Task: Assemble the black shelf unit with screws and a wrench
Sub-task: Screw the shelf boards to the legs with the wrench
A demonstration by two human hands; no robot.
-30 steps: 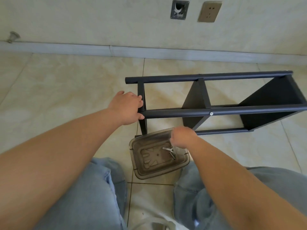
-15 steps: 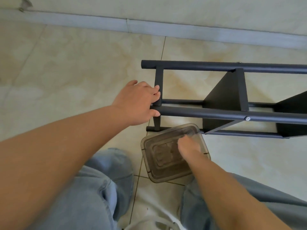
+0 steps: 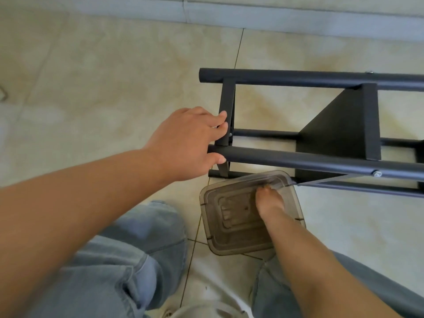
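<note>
The tiled floor is where I sit and work, with my knees in blue jeans pulled up close. Everything sits within easy reach of my arms.

The black shelf unit lies on its side on the floor in front of me, right by the wall. I think it lies down like this so I can get at the joints where the round poles meet the flat boards. One black shelf board stands up between the poles. I can see a small silver screw already in the near pole, so I judge part of the building is done.

My left hand grasps the end of the shelf unit, fingers over the end bar and thumb on the near pole. I hold it there so the frame does not roll or slide while my other hand is busy.

The clear brown plastic box sits on the floor just beside the shelf unit, touching the low pole. It is close so I need not stretch for parts.

My right hand is down inside the box at its far edge. I cannot tell if my fingers are pinching something, because the spot is blurry. I guess I am fishing for a screw or the wrench.
</note>
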